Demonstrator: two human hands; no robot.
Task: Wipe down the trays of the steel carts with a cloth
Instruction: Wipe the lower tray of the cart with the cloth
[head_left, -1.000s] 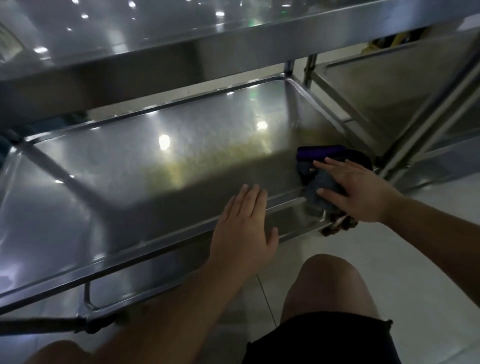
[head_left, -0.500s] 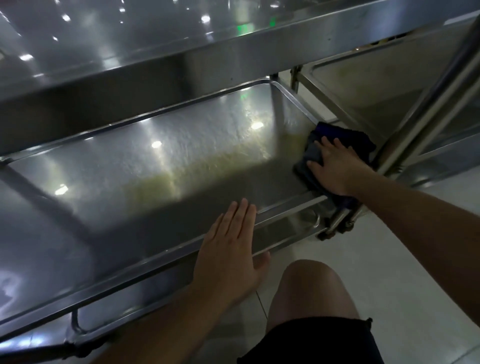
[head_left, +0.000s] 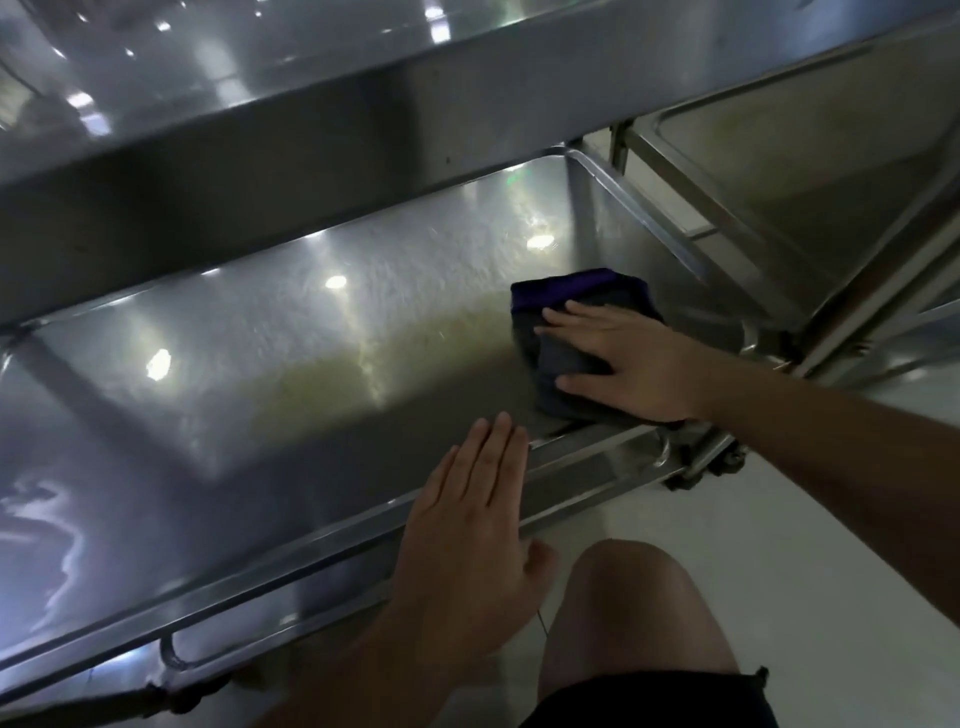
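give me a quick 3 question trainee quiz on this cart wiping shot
1. True or false: the right hand presses flat on the cloth.
2. Where does the cloth lie in the lower tray? A) far left corner B) near right corner C) centre
3. Fill in: the left hand rests with straight fingers on the tray's near ____.

Key: 1 true; 2 B; 3 rim

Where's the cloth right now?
Head view: the dark purple-edged cloth lies in the lower steel tray's near-right corner, under the flat right hand.
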